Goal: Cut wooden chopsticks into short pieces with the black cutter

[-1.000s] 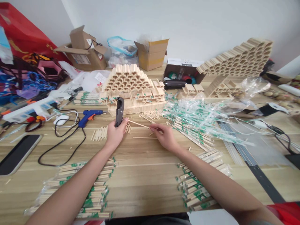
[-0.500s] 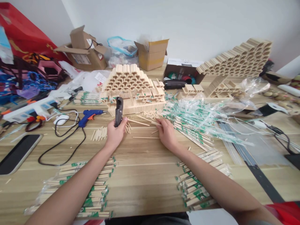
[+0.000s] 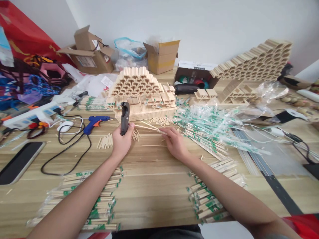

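My left hand (image 3: 121, 140) is closed around a dark grey hand cutter (image 3: 125, 118) with a hooked head, held upright. Thin wooden sticks (image 3: 149, 127) span the gap between my hands. The fingers of my right hand (image 3: 175, 141) pinch their right ends; one stick's left end reaches my left thumb. Whether the left fingers also grip it, I cannot tell. Below lies a single loose stick (image 3: 153, 145). Short cut pieces (image 3: 105, 141) rest left of my left hand, and more small pieces (image 3: 161, 121) lie beyond, before a stacked wooden stick model (image 3: 144, 114).
A blue glue gun (image 3: 96, 122) with its cable and a phone (image 3: 21, 162) lie at left. Wrapped chopsticks lie under both forearms (image 3: 106, 207) (image 3: 211, 199). Clear and green wrappers (image 3: 206, 118) spread at right. Cardboard boxes (image 3: 163, 58) and a larger stick structure (image 3: 259, 63) stand behind.
My right hand has shifted slightly left and now pinches the sticks, whose right ends have come together at its fingertips. My left hand, holding the cutter, has moved slightly left.
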Available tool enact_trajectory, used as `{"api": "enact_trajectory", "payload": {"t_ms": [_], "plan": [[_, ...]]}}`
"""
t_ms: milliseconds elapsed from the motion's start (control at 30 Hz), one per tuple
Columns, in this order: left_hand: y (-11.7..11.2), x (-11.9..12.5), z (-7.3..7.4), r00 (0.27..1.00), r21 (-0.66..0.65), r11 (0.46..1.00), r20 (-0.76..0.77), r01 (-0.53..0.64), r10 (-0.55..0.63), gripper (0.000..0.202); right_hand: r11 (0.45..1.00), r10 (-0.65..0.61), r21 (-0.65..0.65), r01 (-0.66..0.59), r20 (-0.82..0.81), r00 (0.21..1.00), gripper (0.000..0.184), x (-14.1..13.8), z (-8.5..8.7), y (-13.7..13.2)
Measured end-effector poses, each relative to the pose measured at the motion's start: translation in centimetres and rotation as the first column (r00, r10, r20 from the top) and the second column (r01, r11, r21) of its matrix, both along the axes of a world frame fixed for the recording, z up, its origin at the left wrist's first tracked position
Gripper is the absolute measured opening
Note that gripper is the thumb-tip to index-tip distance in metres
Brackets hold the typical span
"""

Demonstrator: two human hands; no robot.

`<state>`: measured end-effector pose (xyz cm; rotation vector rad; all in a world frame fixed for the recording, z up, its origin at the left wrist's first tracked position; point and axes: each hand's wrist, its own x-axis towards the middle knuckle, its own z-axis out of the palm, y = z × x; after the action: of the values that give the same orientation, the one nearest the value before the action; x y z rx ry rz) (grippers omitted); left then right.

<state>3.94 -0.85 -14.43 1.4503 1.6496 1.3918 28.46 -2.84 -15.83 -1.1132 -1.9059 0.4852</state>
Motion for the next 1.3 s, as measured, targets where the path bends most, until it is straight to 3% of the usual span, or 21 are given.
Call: {"api": "enact_trajectory", "payload": {"t_ms": [100,233,533,667,867,1033,1300], "plan": [[-0.4,0.1,0.4,1.0,0.018,0.999,0.001,-0.031,0.031,0.039,0.998,0.057,-0.031,-0.057,-0.018,0.998,0.036,-0.1,0.1,-0.2],[-1.1,0.5,0.8,0.997,0.04,0.999,-0.073,0.026,-0.023,0.035,0.992,0.113,-0.048,-0.115,-0.049,0.992,0.036,-0.5,0.4,-0.5],[-1.5,0.9,1.0,0.968,0.067,0.991,-0.229,0.117,-0.099,0.035,0.989,0.056,-0.132,-0.066,-0.076,0.996,0.024,-0.7,0.7,-0.9],[-1.3,0.3,1.2,0.911,0.085,0.987,-0.401,0.138,-0.093,0.028,0.992,-0.001,-0.122,-0.018,-0.151,0.988,0.023,-0.6,0.3,-0.8],[-1.2,0.2,1.1,0.729,0.047,0.983,-0.678,0.177,-0.099,0.031,0.998,0.013,-0.052,-0.027,-0.256,0.967,0.019,-0.6,-0.4,-0.6],[-1.6,0.9,1.4,0.655,0.004,0.963,-0.734,0.27,-0.18,0.037,0.998,0.052,-0.02,-0.059,-0.253,0.966,0.017,-0.8,-0.2,-0.9],[-2.0,1.3,1.7,0.64,-0.019,0.94,-0.729,0.339,-0.245,0.036,0.998,0.052,-0.024,-0.058,-0.204,0.978,0.019,-0.8,-0.1,-1.0]]}}
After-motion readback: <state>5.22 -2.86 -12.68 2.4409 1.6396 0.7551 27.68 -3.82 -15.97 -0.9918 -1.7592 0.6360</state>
